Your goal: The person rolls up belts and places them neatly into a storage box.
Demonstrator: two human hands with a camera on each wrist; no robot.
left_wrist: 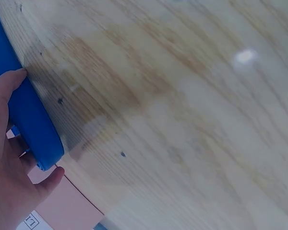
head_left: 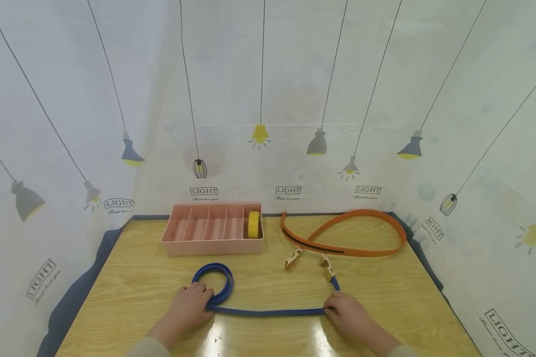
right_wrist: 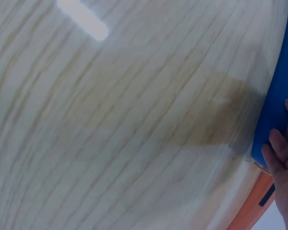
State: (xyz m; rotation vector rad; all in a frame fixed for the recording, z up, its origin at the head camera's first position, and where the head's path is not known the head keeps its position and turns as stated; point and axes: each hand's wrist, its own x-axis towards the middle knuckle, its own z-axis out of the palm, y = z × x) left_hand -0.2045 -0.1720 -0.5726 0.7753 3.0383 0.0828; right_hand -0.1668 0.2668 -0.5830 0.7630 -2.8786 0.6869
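A slim blue belt lies across the near part of the table, its left part wound into a loose coil. My left hand holds the coil at its lower left, thumb and fingers around the blue band in the left wrist view. At the other end my right hand pinches the belt just below its gold buckle. The stretch between the hands runs nearly straight. In the right wrist view, fingers rest along the blue strap.
Behind the hands, an orange belt lies looped at the back right, a gold clasp beside its front edge. A pink divided tray stands at the back left, with a yellow roll in its rightmost compartment. A printed curtain surrounds the table.
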